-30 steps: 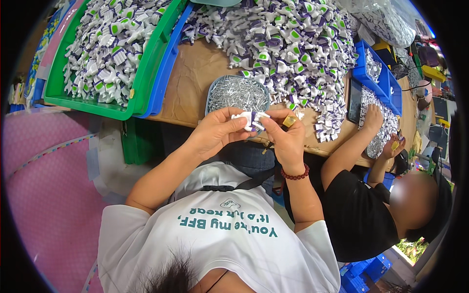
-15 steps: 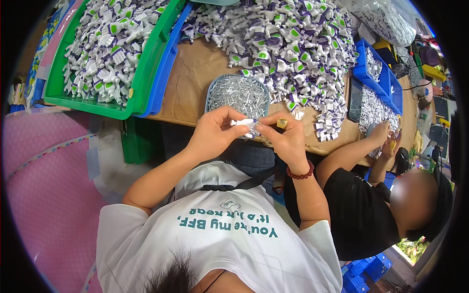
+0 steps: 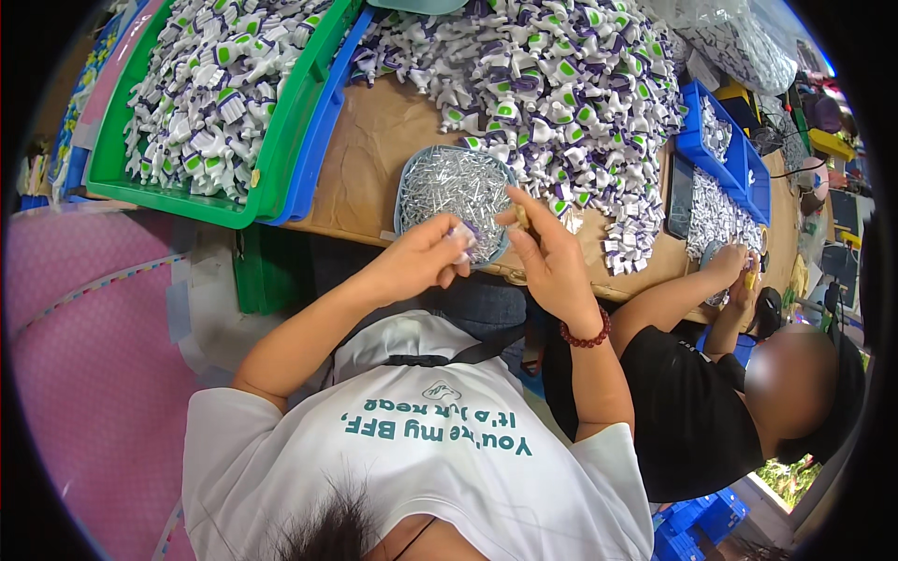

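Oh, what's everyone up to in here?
A person holds a small white-and-purple piece in the left hand. The right hand is open, off the piece, by a tray of metal pins. Similar pieces are heaped on the table and fill a green bin. At right, a co-worker is busy too.

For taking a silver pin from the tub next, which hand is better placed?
Probably the right hand: open beside the tub, while the left hand grips a white piece.
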The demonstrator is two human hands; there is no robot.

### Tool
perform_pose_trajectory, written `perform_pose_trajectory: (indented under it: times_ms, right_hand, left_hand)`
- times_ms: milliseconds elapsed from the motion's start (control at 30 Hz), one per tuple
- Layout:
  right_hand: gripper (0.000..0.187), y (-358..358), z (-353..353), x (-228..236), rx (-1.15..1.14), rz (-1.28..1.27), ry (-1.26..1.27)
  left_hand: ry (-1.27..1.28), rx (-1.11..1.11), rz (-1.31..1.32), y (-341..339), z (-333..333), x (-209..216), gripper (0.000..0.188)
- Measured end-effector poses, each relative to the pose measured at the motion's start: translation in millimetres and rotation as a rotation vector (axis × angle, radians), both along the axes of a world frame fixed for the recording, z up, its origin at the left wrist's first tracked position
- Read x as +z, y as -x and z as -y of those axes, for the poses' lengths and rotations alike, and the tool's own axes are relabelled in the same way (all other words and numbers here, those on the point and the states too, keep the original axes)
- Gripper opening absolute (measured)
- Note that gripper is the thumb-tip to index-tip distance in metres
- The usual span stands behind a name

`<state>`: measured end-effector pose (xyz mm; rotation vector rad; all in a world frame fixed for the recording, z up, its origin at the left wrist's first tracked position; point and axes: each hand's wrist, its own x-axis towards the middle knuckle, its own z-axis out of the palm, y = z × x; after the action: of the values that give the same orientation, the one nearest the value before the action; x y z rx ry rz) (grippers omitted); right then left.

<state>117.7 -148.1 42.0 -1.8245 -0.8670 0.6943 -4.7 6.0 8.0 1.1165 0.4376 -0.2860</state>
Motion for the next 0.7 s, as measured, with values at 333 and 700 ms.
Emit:
perform_pose_trajectory:
  times_ms: [333,700]
  right_hand:
    - [0.052,22,3,8,0.208,-0.291,0.068]
    - [0.048,29,2,-17,0.204,-0.104,-0.081]
  left_hand:
    - [0.099,0.067,0.05,-1,6,7,0.04]
    - [-0.244,-0.07,0.147,14,8,11,0.045]
